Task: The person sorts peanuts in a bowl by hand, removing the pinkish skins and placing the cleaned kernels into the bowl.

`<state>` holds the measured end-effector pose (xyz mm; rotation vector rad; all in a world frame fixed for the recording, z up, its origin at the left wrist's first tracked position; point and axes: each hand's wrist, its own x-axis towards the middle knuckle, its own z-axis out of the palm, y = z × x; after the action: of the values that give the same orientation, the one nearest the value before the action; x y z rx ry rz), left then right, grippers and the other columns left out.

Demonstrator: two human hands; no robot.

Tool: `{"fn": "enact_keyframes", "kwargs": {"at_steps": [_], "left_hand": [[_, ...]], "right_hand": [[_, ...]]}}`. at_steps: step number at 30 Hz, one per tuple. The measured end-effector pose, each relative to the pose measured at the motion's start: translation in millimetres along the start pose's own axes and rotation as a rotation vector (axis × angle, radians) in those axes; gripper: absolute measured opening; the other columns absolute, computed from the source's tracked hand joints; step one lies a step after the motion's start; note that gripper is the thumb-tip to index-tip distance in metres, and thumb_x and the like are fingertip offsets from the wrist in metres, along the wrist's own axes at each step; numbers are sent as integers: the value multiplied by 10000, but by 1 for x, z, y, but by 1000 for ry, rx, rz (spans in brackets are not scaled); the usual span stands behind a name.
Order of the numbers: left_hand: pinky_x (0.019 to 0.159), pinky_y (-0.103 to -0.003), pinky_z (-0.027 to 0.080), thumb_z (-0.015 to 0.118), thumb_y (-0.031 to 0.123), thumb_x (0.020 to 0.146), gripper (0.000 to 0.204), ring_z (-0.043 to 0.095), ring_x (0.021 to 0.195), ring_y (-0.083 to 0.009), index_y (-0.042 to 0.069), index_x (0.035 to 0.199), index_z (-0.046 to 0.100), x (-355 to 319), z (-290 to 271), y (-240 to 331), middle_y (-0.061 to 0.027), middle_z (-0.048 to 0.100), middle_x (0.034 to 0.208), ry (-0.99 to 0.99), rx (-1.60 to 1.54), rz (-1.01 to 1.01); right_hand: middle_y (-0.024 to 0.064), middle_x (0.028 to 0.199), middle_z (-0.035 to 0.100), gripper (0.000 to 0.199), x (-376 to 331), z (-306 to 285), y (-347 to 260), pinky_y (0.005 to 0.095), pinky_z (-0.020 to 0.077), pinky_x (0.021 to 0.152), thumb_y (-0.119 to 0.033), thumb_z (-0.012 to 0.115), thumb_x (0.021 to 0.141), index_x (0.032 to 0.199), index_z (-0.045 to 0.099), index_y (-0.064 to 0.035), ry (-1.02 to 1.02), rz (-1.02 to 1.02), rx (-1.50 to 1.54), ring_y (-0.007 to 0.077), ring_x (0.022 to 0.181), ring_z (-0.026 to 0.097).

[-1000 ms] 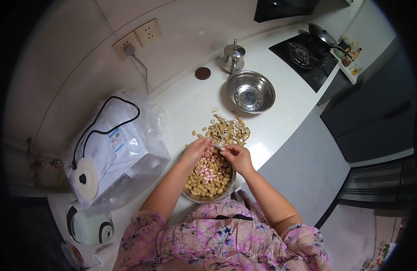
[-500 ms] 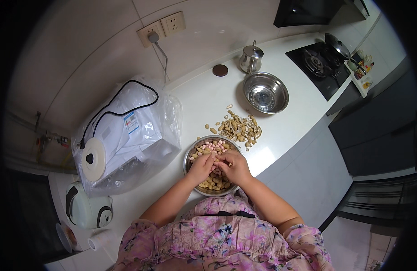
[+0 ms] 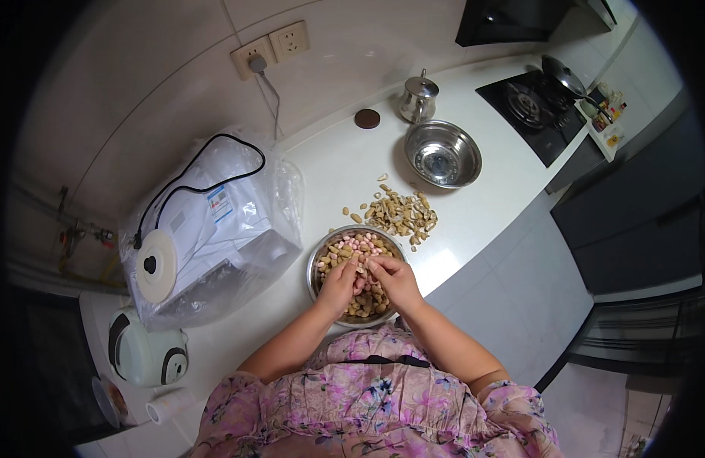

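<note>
Peanut (image 3: 362, 269) pinched between left hand (image 3: 339, 284) and right hand (image 3: 394, 280) over the bowl (image 3: 316, 267) could slip, scattering kernels onto the counter (image 3: 352, 164).

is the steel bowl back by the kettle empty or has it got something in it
Empty. The far steel bowl beside the kettle shows only its bare shiny bottom; no peanuts inside.

left hand (image 3: 339, 287), right hand (image 3: 396, 279), fingertips apparently pinched together
</note>
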<state>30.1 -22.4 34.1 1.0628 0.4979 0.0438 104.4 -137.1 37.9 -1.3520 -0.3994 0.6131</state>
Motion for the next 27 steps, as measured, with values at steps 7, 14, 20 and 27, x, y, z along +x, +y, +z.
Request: {"fn": "enact_keyframes", "kwargs": {"at_steps": [7, 14, 20, 27], "left_hand": [[495, -194, 380, 370, 249, 947, 275, 489, 559, -86, 31, 901, 531, -2, -5, 0, -26, 536, 684, 14, -17, -2], [540, -194, 438, 500, 105, 885, 216, 537, 588, -82, 23, 1074, 566, 9, -15, -2, -38, 601, 765, 88, 283, 225], [586, -154, 415, 533, 60, 855, 339, 517, 665, -16, 61, 1194, 523, 12, -22, 9, -11, 619, 878, -218, 727, 503], [552, -157, 409, 551, 85, 852, 292, 532, 689, -29, 34, 1139, 544, 7, -21, 19, -16, 627, 864, -274, 459, 8]], "right_hand": [[49, 798, 590, 235, 3, -12, 17, 256, 469, 662, -189, 474, 911, 987, 579, 7, -184, 348, 699, 126, 697, 553], [8, 764, 576, 145, 9, -11, -2, 174, 467, 609, -125, 517, 887, 960, 577, -16, -98, 490, 530, 75, 663, 547], [6, 752, 572, 201, 13, -25, 9, 159, 460, 567, -127, 546, 873, 1054, 492, -59, -220, 543, 440, 61, 638, 542], [5, 731, 563, 277, 17, -30, -4, 170, 453, 576, -135, 522, 889, 1125, 395, -67, -341, 508, 286, 63, 637, 538]]}}
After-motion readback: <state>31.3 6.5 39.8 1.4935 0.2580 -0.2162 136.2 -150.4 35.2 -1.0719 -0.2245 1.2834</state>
